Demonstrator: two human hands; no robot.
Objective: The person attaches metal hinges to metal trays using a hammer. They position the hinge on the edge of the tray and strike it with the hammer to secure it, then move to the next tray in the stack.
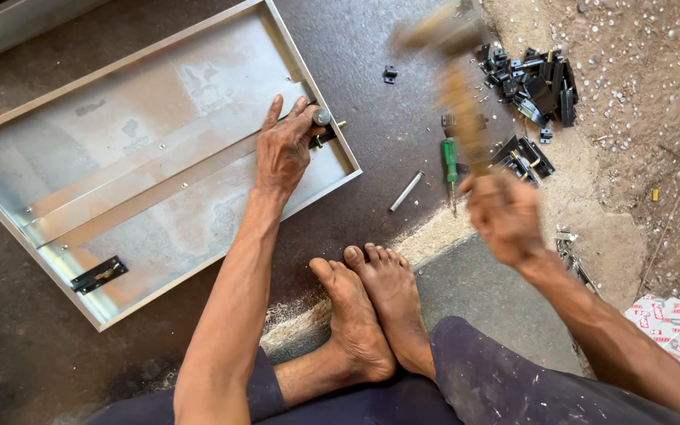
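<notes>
So the person is sitting on the ground with bare feet (367,311) together, and a big shallow metal panel (80,142) with folded-up edges lies flat in front on the dark floor (387,39). Its long axis runs diagonally, from lower left up toward upper right, with a raised strip running the same way down the middle. The left hand (283,149) lies palm down on the right end of that panel, fingers stretched out toward the upper right, and the thumb and forefinger look pinched around a small round metal knob (322,116) of a bolt fitting sitting right at the panel's right rim. The right hand (504,214) is closed in a fist around a wooden-handled hammer (456,86), which is badly motion-blurred; the handle runs nearly upright in the picture, leaning slightly left, head end up near the top edge, well above the floor and off to the right of the panel. A small black latch (98,275) is fixed near the panel's lower left edge. Between the panel and the right hand there's a green-handled screwdriver (451,164) pointing tip-down toward the feet, and a short silver rod (406,191) lying tilted beside it. A pile of black hardware pieces (533,83) sits on the sandy patch at upper right, and a red and white carton (674,324) is at the right edge.
</notes>
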